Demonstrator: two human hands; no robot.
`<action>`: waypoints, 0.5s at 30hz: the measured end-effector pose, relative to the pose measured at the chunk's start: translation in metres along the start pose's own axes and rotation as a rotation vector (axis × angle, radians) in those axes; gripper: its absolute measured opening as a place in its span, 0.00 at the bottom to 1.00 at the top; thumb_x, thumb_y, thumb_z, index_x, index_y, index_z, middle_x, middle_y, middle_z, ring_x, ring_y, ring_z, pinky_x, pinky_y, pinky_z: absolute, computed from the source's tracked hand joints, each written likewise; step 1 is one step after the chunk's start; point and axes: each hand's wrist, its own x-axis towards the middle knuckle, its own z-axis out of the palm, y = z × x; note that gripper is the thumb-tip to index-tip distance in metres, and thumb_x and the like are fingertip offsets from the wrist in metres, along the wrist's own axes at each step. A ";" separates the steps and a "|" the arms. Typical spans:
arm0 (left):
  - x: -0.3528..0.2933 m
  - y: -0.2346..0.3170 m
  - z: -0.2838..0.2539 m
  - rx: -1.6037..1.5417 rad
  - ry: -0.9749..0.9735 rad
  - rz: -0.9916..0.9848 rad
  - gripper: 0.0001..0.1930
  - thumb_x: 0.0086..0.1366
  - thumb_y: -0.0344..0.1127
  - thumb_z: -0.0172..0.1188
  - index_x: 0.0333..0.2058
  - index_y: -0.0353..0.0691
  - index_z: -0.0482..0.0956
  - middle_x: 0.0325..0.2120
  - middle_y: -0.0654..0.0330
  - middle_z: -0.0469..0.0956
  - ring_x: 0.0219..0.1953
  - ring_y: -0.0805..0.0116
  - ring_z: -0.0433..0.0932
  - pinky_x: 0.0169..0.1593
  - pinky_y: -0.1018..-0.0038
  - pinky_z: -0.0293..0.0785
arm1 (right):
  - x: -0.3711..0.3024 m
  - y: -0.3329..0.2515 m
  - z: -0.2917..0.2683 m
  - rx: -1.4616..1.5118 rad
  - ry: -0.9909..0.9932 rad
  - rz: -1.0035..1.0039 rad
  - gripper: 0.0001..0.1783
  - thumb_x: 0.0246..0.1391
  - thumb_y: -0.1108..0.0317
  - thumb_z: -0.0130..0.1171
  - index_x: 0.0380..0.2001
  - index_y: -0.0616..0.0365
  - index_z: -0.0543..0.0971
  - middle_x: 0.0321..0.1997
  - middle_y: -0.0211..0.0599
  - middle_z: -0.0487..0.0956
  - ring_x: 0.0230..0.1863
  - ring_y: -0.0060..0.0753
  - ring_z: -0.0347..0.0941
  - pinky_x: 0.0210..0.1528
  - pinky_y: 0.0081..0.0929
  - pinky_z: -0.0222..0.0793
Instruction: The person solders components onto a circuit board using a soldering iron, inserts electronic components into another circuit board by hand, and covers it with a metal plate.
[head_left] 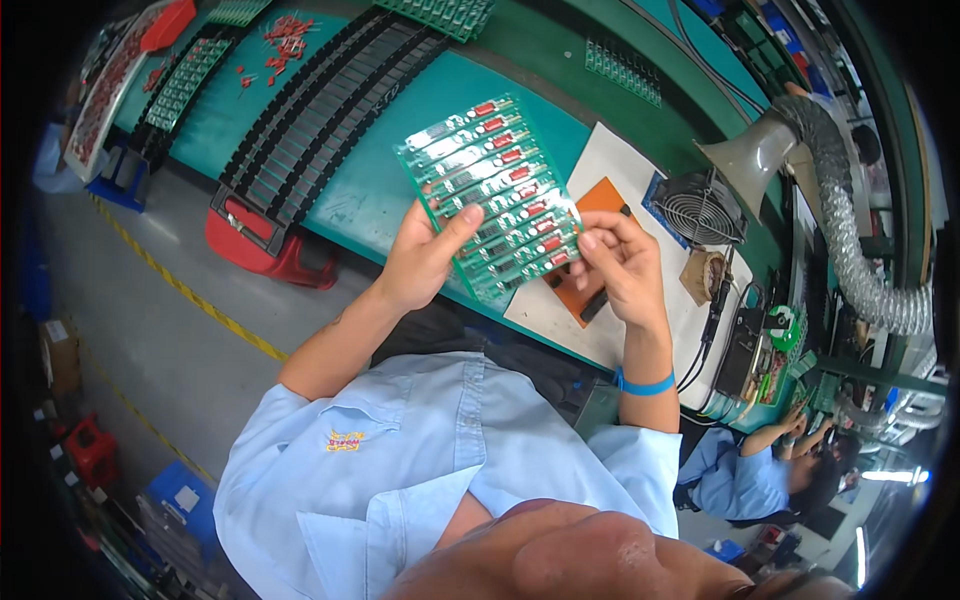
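Between my two hands a green circuit board panel (pixel 495 205) is held up, tilted, above the bench. Rows of narrow boards make up the panel, each with a red component, and light glares off its left part. My left hand (pixel 430 245) grips the lower left edge, thumb on the face and the other fingers mostly behind. At the right edge my right hand (pixel 620 260) pinches the panel near its lower corner; a blue band circles that wrist. Below the panel and partly hidden by it lies an orange plate (pixel 605 205) with dark blocks, on a white sheet (pixel 600 155).
A black slatted rack (pixel 310 120) stretches over the bench at left, above a red stool (pixel 262 240). Loose red components (pixel 287 38) lie beyond it. Rightward are a fan (pixel 697 210), a funnel-ended duct (pixel 755 150), a soldering iron (pixel 715 310) and a co-worker (pixel 745 475).
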 end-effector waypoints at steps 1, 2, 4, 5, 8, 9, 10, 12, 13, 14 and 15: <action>-0.001 0.003 0.002 0.029 -0.050 -0.036 0.20 0.77 0.29 0.52 0.64 0.36 0.64 0.55 0.54 0.78 0.52 0.69 0.80 0.53 0.72 0.80 | -0.009 0.004 -0.005 0.028 0.048 -0.032 0.16 0.67 0.74 0.59 0.54 0.71 0.77 0.32 0.39 0.82 0.27 0.21 0.76 0.29 0.16 0.75; 0.000 0.006 0.004 0.060 -0.099 -0.075 0.20 0.78 0.31 0.52 0.64 0.35 0.64 0.54 0.54 0.78 0.52 0.69 0.80 0.52 0.72 0.80 | -0.020 0.010 -0.011 0.057 0.098 -0.064 0.15 0.67 0.75 0.57 0.54 0.72 0.76 0.31 0.39 0.81 0.25 0.22 0.75 0.26 0.15 0.73; 0.014 0.016 0.001 0.153 -0.161 -0.138 0.20 0.78 0.34 0.51 0.64 0.35 0.65 0.53 0.53 0.77 0.51 0.68 0.79 0.52 0.72 0.80 | -0.042 0.018 -0.024 0.111 0.182 -0.109 0.15 0.67 0.74 0.56 0.54 0.72 0.76 0.31 0.39 0.81 0.24 0.22 0.74 0.26 0.16 0.73; 0.023 0.022 0.001 0.236 -0.204 -0.196 0.21 0.79 0.38 0.51 0.64 0.34 0.65 0.52 0.53 0.77 0.50 0.67 0.78 0.51 0.72 0.79 | -0.054 0.022 -0.030 0.158 0.253 -0.140 0.15 0.68 0.74 0.56 0.54 0.72 0.76 0.32 0.40 0.81 0.24 0.22 0.74 0.26 0.16 0.73; 0.051 0.035 0.011 0.431 -0.149 -0.140 0.25 0.78 0.46 0.52 0.63 0.33 0.65 0.51 0.52 0.75 0.50 0.65 0.77 0.49 0.72 0.78 | -0.085 0.044 -0.045 0.153 0.369 -0.173 0.16 0.68 0.74 0.57 0.54 0.72 0.76 0.32 0.40 0.82 0.25 0.22 0.74 0.27 0.16 0.73; 0.065 0.034 0.017 0.632 -0.148 -0.014 0.26 0.78 0.47 0.53 0.63 0.32 0.65 0.51 0.52 0.75 0.49 0.64 0.77 0.49 0.71 0.78 | -0.093 0.051 -0.049 0.143 0.416 -0.184 0.16 0.68 0.73 0.57 0.55 0.72 0.76 0.33 0.40 0.82 0.25 0.22 0.74 0.27 0.16 0.73; 0.080 0.034 0.025 0.831 -0.147 0.115 0.28 0.77 0.48 0.54 0.64 0.32 0.65 0.51 0.52 0.75 0.49 0.64 0.77 0.49 0.70 0.78 | -0.100 0.058 -0.052 0.133 0.462 -0.193 0.16 0.68 0.73 0.57 0.55 0.72 0.76 0.33 0.41 0.82 0.25 0.22 0.74 0.27 0.16 0.73; 0.112 0.033 0.048 1.181 -0.220 0.295 0.31 0.74 0.50 0.56 0.64 0.32 0.65 0.54 0.49 0.74 0.53 0.57 0.76 0.53 0.65 0.76 | -0.111 0.069 -0.056 0.150 0.492 -0.189 0.17 0.68 0.73 0.58 0.55 0.72 0.76 0.33 0.41 0.82 0.26 0.22 0.74 0.27 0.16 0.74; 0.132 0.027 0.053 1.191 -0.215 0.302 0.31 0.74 0.50 0.56 0.64 0.32 0.65 0.54 0.49 0.74 0.53 0.57 0.76 0.53 0.65 0.76 | -0.114 0.073 -0.056 0.155 0.517 -0.181 0.17 0.68 0.73 0.58 0.55 0.72 0.76 0.33 0.41 0.82 0.26 0.22 0.74 0.27 0.17 0.74; 0.156 0.018 0.056 1.379 -0.280 0.439 0.34 0.73 0.53 0.57 0.66 0.32 0.64 0.56 0.46 0.73 0.56 0.53 0.74 0.58 0.62 0.73 | -0.117 0.078 -0.057 0.161 0.542 -0.174 0.17 0.68 0.73 0.59 0.55 0.72 0.76 0.33 0.41 0.82 0.26 0.22 0.74 0.27 0.17 0.74; 0.184 0.005 0.059 1.554 -0.358 0.576 0.36 0.72 0.55 0.57 0.67 0.33 0.63 0.59 0.44 0.71 0.60 0.48 0.72 0.62 0.58 0.70 | -0.122 0.081 -0.058 0.162 0.581 -0.164 0.17 0.68 0.73 0.59 0.56 0.72 0.76 0.33 0.41 0.82 0.26 0.22 0.74 0.27 0.17 0.74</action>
